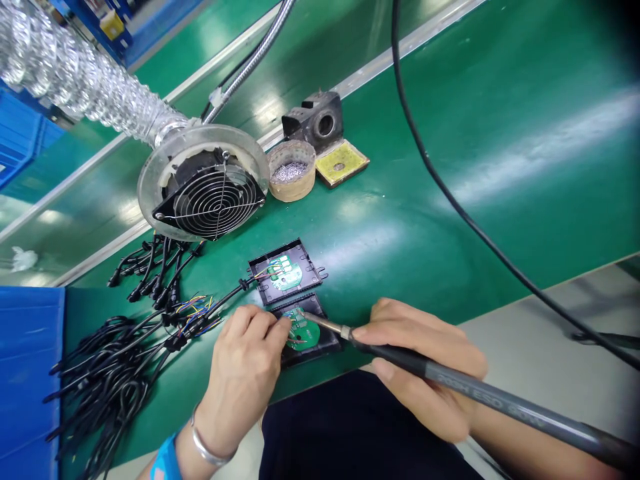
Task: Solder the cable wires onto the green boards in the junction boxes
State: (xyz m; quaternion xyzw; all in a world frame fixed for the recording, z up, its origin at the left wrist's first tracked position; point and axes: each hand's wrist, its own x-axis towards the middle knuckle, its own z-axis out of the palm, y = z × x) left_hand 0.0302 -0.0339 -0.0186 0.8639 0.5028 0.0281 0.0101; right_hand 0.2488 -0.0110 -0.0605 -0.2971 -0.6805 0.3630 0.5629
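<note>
My right hand [425, 360] grips a soldering iron [450, 377] like a pen. The iron's tip reaches the upper part of a round green circuit board [306, 335] lying in a black plastic case half [327, 347]. At the left side of that board, the fingers of my left hand [253, 353] are pinched together on a thin wire, mostly hidden by the fingertips. Just behind lies a second black case half [300, 250] holding another green board [287, 273], with thin coloured wires running to it from a black cable [225, 300].
A fume extractor fan [217, 200] on a foil duct [100, 80] hangs at the left. Behind stand a round tub of solder bits [293, 183] and an iron stand [320, 123] with a yellow sponge [343, 163]. Black cables [120, 373] lie beside a blue bin [30, 380].
</note>
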